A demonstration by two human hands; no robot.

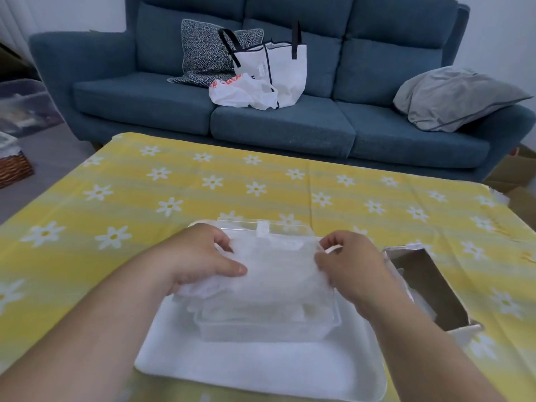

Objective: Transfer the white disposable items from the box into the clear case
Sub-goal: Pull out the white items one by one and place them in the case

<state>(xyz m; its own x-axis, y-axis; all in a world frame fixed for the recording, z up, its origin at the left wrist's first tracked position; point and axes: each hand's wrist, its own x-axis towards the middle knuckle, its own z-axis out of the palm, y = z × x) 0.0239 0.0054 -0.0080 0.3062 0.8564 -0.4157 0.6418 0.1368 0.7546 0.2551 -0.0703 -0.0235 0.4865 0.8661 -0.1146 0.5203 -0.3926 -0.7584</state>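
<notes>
A stack of thin white disposable items lies over the open clear case, which stands on a white tray. My left hand grips the stack's left end, thumb on top. At the right end, my right hand pinches the stack between its curled fingers. The case's clear lid stands open behind the stack. More white items show inside the case through its front wall. The open cardboard box lies to the right of the tray, its inside dark.
Everything rests on a table with a yellow daisy-print cloth. Behind it stands a blue sofa with bags and pillows. A wicker basket sits on the floor at the left.
</notes>
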